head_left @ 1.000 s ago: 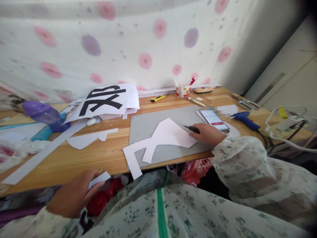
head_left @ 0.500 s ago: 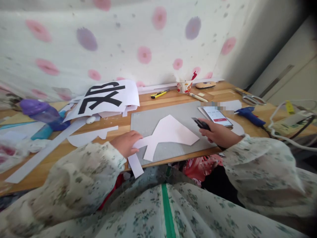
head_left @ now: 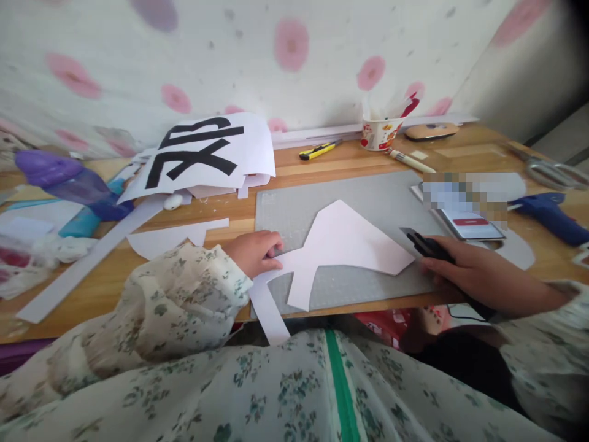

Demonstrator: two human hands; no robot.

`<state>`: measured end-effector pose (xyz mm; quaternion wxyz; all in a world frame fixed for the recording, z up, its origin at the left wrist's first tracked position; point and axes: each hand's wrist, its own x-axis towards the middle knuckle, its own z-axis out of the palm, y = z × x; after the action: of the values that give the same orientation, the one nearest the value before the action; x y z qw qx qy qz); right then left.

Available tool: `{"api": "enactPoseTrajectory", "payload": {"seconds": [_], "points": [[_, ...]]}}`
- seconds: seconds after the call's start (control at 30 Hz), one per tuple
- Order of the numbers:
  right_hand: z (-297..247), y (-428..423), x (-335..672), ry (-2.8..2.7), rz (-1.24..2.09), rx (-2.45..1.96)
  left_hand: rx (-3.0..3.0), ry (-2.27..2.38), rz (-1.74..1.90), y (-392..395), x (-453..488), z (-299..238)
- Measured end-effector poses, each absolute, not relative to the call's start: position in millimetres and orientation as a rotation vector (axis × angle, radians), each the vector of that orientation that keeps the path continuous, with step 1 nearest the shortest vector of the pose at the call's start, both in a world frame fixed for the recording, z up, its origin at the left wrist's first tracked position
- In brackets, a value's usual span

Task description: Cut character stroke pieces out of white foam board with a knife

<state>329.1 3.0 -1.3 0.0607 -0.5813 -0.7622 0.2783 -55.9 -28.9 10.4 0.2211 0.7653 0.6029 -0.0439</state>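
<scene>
A white cut-out sheet of paper (head_left: 345,242) lies on a grey cutting mat (head_left: 377,196) on the wooden desk (head_left: 216,218). My left hand (head_left: 255,252) rests on the sheet's left arm, fingers curled and pressing it down at the mat's left edge. My right hand (head_left: 478,276) lies on the mat's right side, closed round a black knife (head_left: 423,242) whose tip points at the paper's right corner. Both arms wear flowered sleeves.
A phone (head_left: 469,218) lies right of the mat, with a blue glue gun (head_left: 550,215) and scissors (head_left: 547,172) beyond. At the back stand a paper cup (head_left: 380,132), a yellow cutter (head_left: 317,149) and printed sheets (head_left: 207,156). A purple bottle (head_left: 59,181) and paper strips lie left.
My left hand came up from below the desk edge, where it held a paper scrap, and now presses the sheet. My head moved closer; the right hand shifted slightly right with the knife.
</scene>
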Motion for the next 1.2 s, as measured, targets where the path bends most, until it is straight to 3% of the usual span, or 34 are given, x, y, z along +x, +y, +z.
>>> {"api": "enactPoseTrajectory", "payload": {"seconds": [0.4, 0.6, 0.77, 0.87, 1.2], "points": [[-0.1, 10.9, 312.6, -2.205, 1.020, -1.836, 1.990, 1.766, -0.001, -49.2, -50.3, 14.5], [30.6, 8.7, 308.2, -2.014, 0.667, -1.724, 1.768, 1.505, 0.231, -32.2, -50.7, 29.2], [42.8, -4.2, 311.5, -1.826, 0.593, -1.233, 1.401, 1.301, 0.939, -24.5, -21.6, 35.4], [28.8, -9.0, 317.2, -1.875, 0.448, -1.190, 1.160, 1.230, 1.230, -23.4, 8.3, 34.0], [7.4, 7.3, 268.8, -2.404, 0.287, -0.942, 0.990, 1.117, 1.259, -24.8, 50.9, 3.6]]}}
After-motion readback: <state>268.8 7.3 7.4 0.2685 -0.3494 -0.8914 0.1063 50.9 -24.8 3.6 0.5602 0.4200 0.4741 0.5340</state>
